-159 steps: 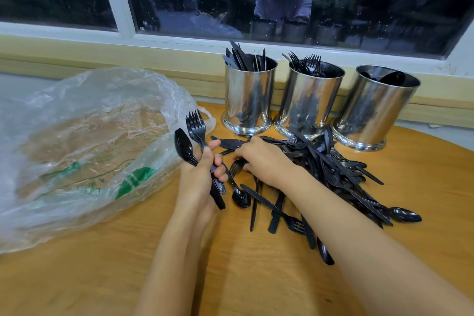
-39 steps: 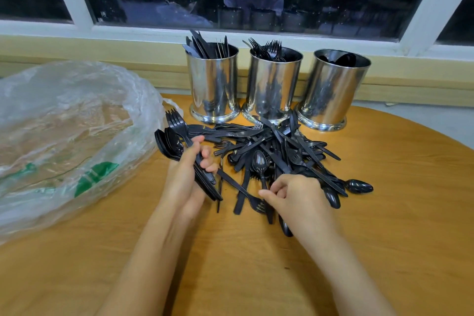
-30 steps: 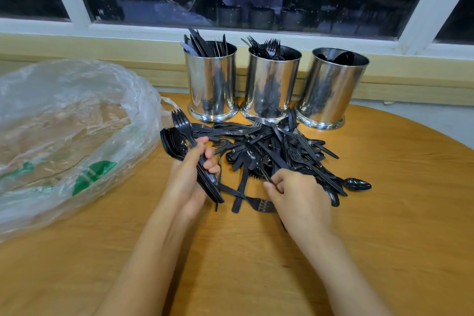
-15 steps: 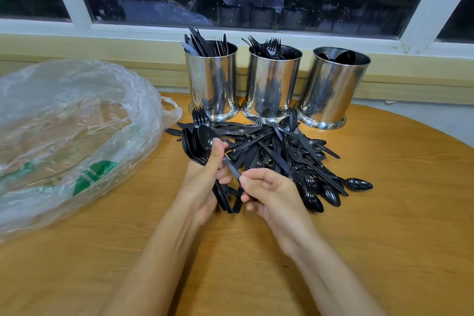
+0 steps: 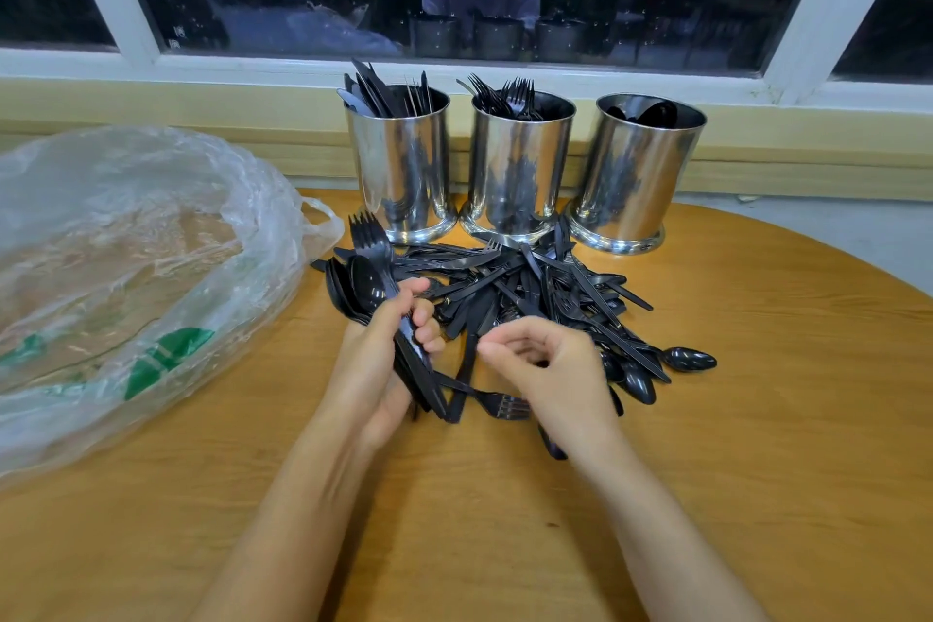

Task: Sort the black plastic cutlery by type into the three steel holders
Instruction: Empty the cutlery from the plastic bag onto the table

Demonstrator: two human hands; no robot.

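Observation:
A heap of black plastic cutlery [image 5: 535,298] lies on the wooden table in front of three steel holders. The left holder [image 5: 401,167] has knives, the middle holder [image 5: 520,167] forks, the right holder [image 5: 636,172] spoons. My left hand [image 5: 378,359] grips a bundle of spoons and a fork [image 5: 366,278], bowls and tines pointing up. My right hand [image 5: 550,374] hovers over the near edge of the heap with fingers loosely curled and nothing in them. A single fork [image 5: 497,402] lies just under it.
A large crumpled clear plastic bag [image 5: 126,258] covers the left part of the round wooden table [image 5: 782,419]. A window sill and dark window run behind the holders. One spoon [image 5: 689,359] lies apart at the heap's right edge.
My right hand handed a spoon into the left hand's bundle, let go and drew back to the right. The left hand's bundle has grown by that spoon.

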